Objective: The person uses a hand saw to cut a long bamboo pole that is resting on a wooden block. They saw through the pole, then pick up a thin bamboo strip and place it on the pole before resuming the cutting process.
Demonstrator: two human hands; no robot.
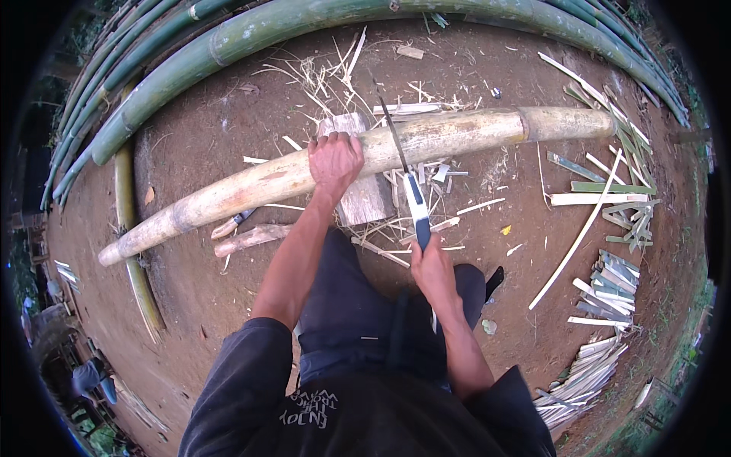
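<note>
A long, pale, peeled bamboo pole [449, 135] lies across a short wooden log [364, 199], rising from lower left to upper right. My left hand [335, 161] is closed over the pole just above the log and grips it. In my right hand [432, 263] is the white and dark handle of a hand saw [417, 202]. The saw's thin dark blade crosses the pole to the right of my left hand; whether its teeth have cut in, I cannot tell. Beneath the pole, left of the log, lies a knife [232, 222], partly hidden.
Thick green bamboo poles [251, 34] are stacked along the far side. Split bamboo strips [609, 198] and bundled slats [609, 293] lie on the right. Shavings [327, 80] litter the soil beyond the log. A stick of wood [251, 240] rests near my left forearm.
</note>
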